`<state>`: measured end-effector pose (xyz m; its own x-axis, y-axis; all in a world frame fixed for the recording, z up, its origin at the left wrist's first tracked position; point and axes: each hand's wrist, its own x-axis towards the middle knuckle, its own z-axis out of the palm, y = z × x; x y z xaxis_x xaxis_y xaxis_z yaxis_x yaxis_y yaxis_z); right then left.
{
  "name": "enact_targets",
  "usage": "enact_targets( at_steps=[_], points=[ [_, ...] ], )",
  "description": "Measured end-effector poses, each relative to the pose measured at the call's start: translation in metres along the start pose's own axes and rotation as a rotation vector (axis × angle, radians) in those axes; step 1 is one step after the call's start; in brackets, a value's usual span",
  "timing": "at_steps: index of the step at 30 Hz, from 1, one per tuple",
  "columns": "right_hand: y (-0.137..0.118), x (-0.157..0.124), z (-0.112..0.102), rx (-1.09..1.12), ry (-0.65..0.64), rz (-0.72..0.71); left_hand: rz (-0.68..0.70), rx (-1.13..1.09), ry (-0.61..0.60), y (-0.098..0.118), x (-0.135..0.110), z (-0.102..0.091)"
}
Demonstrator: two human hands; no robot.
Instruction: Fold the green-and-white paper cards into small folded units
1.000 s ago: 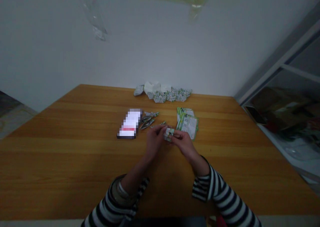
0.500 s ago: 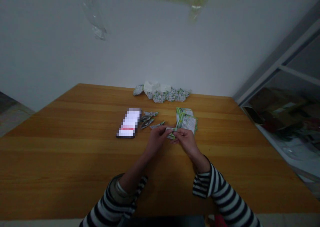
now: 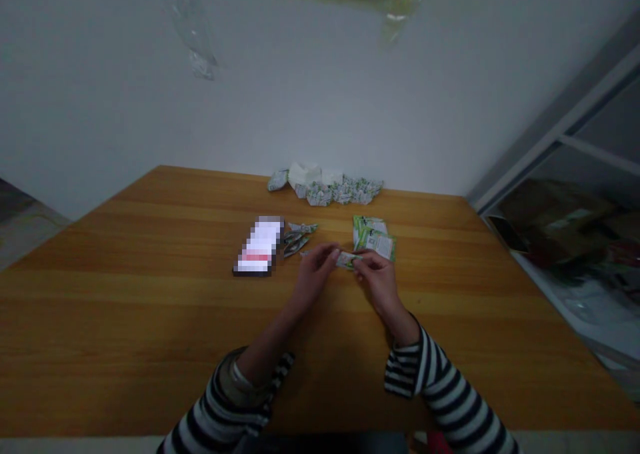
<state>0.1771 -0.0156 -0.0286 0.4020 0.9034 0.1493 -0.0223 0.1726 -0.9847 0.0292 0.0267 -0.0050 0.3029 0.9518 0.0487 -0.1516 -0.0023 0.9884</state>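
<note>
Between my two hands is a small green-and-white printed packet [image 3: 346, 260], drawn into a narrow folded strip. My left hand [image 3: 318, 267] pinches its left end, and my right hand [image 3: 376, 274] pinches the right end. Just beyond my right hand lie several flat green-and-white packets [image 3: 379, 242], overlapping in a small pile. Left of my left hand rest several narrow folded packets [image 3: 295, 241]; one of them is mostly hidden behind that hand.
A phone [image 3: 259, 247] with a lit, blurred screen lies left of the folded packets. Crumpled printed wrappers and white paper [image 3: 325, 187] line the wooden table's [image 3: 175, 321] back edge by the wall. Shelving with boxes [image 3: 550, 221] stands at the right.
My hands have moved slightly apart, and the packet between them now shows as a flatter, longer strip. The pile, phone and folded packets stay in place.
</note>
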Motion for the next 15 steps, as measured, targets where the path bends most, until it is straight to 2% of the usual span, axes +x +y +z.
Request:
enact_targets(
  at_steps=[2, 4, 7, 10, 13, 15],
  points=[
    [-0.005, -0.001, -0.002, -0.061, 0.02, -0.173, -0.009, -0.036, 0.016, 0.003, -0.001, -0.001],
    [-0.01, -0.004, -0.004, -0.154, 0.013, -0.334, -0.08, -0.057, -0.016, 0.004, 0.0, -0.003],
    [-0.017, -0.008, -0.005, -0.243, -0.064, -0.454, -0.217, -0.105, -0.107, 0.004, 0.001, -0.008],
    [-0.02, -0.007, -0.005, -0.25, -0.118, -0.463, -0.214, -0.115, -0.151, 0.004, 0.001, -0.011],
    [-0.018, -0.002, -0.005, -0.207, -0.213, -0.387, -0.094, -0.021, -0.032, 0.005, 0.001, -0.013],
    [-0.015, -0.001, -0.004, -0.137, -0.253, -0.287, -0.003, 0.062, 0.056, 0.005, 0.001, -0.012]
  ],
)
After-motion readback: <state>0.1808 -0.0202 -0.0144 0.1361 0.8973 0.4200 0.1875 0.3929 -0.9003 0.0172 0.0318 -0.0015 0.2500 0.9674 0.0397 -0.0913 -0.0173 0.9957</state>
